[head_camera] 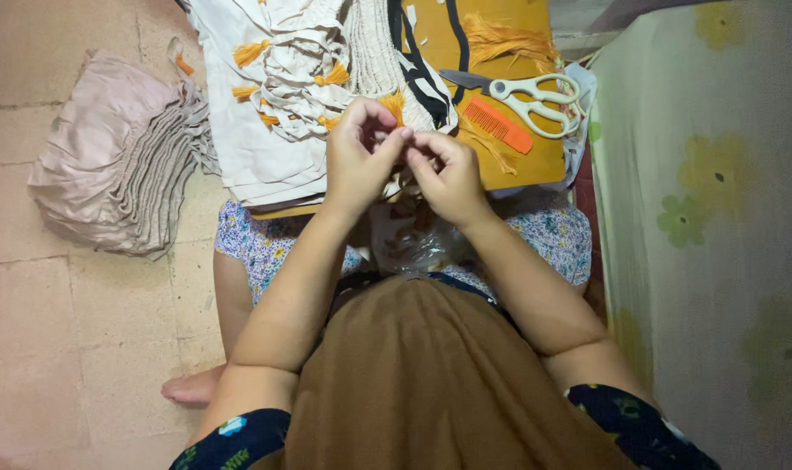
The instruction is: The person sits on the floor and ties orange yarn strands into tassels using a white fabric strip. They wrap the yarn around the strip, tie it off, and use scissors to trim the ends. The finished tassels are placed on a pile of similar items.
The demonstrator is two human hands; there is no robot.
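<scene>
Fingertips [394, 135] of left hand [357, 157] and right hand [448, 174] pinched narrow on small orange tassel [394, 104]; tying step likely; next calls for steady pull. Scissors [535, 100], comb [498, 124] near.

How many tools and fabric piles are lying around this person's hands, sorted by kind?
Scissors, white-handled: 1
Comb, orange: 1
Stack of folded pinkish cloth on the floor: 1
Pile of cream cloth pieces with orange tassels: 1
Total: 4
The left hand and right hand pinch something too small to identify.
</scene>
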